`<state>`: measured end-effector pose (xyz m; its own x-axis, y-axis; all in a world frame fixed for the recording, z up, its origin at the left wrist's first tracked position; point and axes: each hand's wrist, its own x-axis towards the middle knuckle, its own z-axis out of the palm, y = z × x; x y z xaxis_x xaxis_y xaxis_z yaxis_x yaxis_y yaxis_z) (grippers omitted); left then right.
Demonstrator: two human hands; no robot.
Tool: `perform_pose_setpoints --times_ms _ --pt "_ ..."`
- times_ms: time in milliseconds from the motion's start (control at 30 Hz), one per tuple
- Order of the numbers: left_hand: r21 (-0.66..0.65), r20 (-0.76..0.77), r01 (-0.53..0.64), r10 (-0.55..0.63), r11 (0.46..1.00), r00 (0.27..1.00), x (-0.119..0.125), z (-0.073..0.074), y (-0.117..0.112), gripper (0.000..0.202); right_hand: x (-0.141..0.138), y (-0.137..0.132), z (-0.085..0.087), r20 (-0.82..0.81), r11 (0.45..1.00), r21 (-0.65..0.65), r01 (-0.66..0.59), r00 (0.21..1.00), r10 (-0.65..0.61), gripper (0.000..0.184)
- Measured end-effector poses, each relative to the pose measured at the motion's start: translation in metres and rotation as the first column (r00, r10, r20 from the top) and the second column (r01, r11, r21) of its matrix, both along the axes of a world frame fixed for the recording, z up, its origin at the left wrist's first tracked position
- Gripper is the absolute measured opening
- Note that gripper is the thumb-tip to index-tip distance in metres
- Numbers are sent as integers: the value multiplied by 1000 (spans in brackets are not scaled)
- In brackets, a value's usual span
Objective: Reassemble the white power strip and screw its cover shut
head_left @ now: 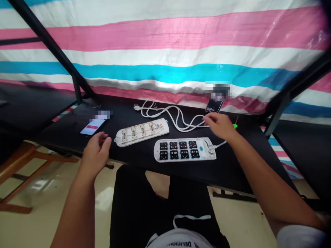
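Note:
A white power strip lies taken apart on a black table (pixel 134 162). Its back half (pixel 141 132) shows metal contacts. Its front half (pixel 185 149) shows dark socket inserts. The white cable (pixel 172 117) curls behind them. My left hand (pixel 97 151) hovers at the table's near edge, fingers loosely curled, holding nothing, close to a lit phone (pixel 92 126). My right hand (pixel 219 124) reaches over the cable, fingers bent down near a second phone (pixel 214 106) and a green-handled tool (pixel 235 124). What its fingers touch is hidden.
A striped pink, white and blue tarp (pixel 165 51) hangs behind the table. Black frame bars (pixel 51 44) slant at left and right. A wooden chair (pixel 18 165) stands at the lower left. My dark-trousered legs are under the table's front edge.

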<state>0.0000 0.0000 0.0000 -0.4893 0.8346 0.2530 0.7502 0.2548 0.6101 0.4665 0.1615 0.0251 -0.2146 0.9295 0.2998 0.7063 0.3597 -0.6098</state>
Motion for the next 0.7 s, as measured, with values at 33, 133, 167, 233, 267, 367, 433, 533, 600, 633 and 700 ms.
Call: perform_pose_setpoints --times_ms 33,133,167,233,267,367,433,533,600,633,700 --pt "-60 -3 -1 1 998 1000 -4 1 2 49 -19 -4 4 73 991 -56 -122 989 126 28" --pt "-171 -32 32 -38 985 999 -9 3 8 41 -76 -7 14 299 935 -205 -288 891 340 34" --pt "-194 -42 43 -52 980 998 -8 3 10 38 -93 -4 15 311 929 -226 -294 882 355 33" --pt "-220 -60 48 -63 974 996 -8 3 15 36 -124 7 14 335 919 -277 -281 868 366 34" --pt "-229 -66 42 -59 973 996 -8 2 17 36 -136 13 12 343 913 -307 -269 864 370 36" --pt "-247 -67 18 -35 969 997 -12 1 23 40 -159 26 8 351 894 -387 -225 861 369 34" --pt "-250 -49 23 -36 968 998 -17 0 25 40 -166 29 7 347 869 -453 -197 859 376 31" --pt "-240 -4 58 -61 969 998 -23 -1 26 39 -169 26 7 325 831 -532 -162 867 378 32" --pt "-226 33 83 -78 970 996 -26 -1 25 41 -169 23 6 289 816 -558 -151 886 362 32" --pt "-219 52 95 -86 971 995 -26 -2 25 42 -169 23 4 263 810 -567 -150 899 351 32" --pt "-204 87 120 -104 972 991 -26 -3 26 43 -167 22 2 200 797 -584 -154 924 325 30"
